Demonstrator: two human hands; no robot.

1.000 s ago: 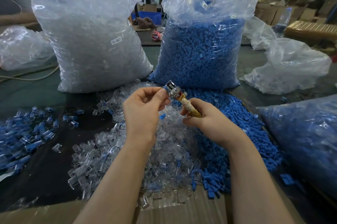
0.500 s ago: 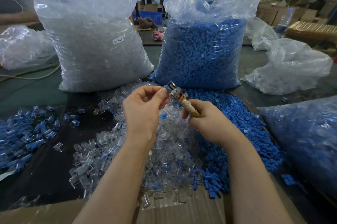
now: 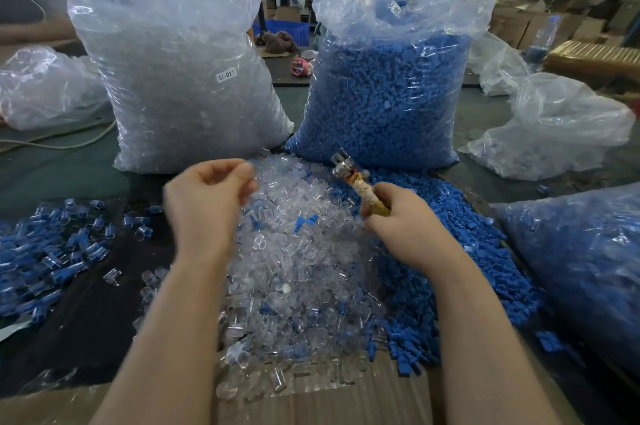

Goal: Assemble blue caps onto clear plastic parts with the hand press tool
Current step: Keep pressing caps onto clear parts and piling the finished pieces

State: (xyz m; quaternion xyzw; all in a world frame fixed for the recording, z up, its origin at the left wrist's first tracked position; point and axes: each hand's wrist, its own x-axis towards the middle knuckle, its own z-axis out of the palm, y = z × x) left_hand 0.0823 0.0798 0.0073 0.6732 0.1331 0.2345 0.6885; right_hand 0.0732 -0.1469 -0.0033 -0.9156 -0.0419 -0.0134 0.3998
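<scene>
My right hand [image 3: 405,227] grips the hand press tool [image 3: 356,182] by its tape-wrapped handle, with the metal head pointing up and away from me. My left hand [image 3: 207,203] is blurred with motion, to the left of the tool and apart from it. Its fingers are curled and its fingertips pinched together, and the blur hides whether a part sits between them. Under both hands lies a heap of clear plastic parts [image 3: 298,272]. Loose blue caps [image 3: 460,251] are piled to its right. Assembled blue-and-clear pieces [image 3: 48,251] lie spread out at the left.
A big bag of clear parts [image 3: 180,78] and a big bag of blue caps [image 3: 384,95] stand behind the heaps. Another blue-filled bag [image 3: 588,268] lies at the right, and crumpled plastic bags [image 3: 554,133] sit beyond it. Cardboard [image 3: 346,404] lies at the near edge.
My left hand has left the tool's head and swung to the left. The right hand has stayed in place with the tool.
</scene>
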